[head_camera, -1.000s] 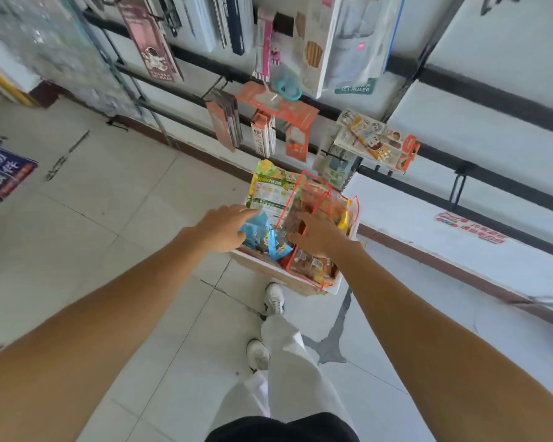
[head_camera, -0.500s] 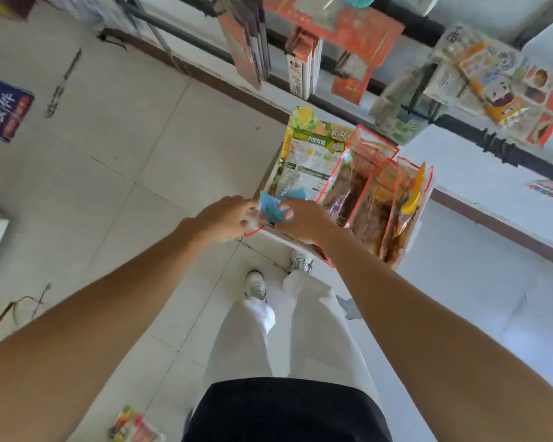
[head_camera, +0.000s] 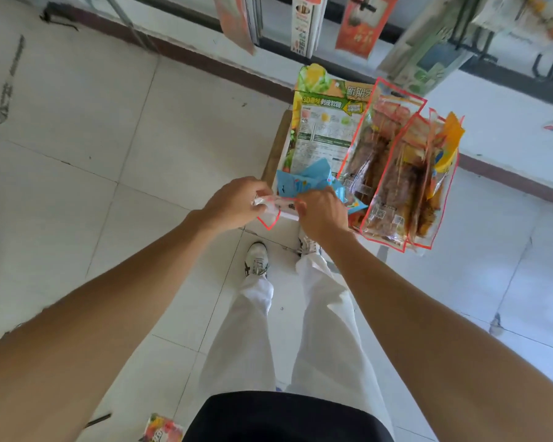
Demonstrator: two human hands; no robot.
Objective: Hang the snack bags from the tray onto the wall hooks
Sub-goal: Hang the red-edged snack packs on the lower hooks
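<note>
Since a second ago we had drawn a small red-edged snack bag out of the pile to the near edge of the tray, so one bag seemed ready to be lifted and hung. Our left grip pinched its left end and our right grip clasped its right end, both arms stretched forward, knuckles up.

Bright, even light washes out the pale floor tiles; shadows are faint, the hanging printed packets at top are blurred, frame edges bend
</note>
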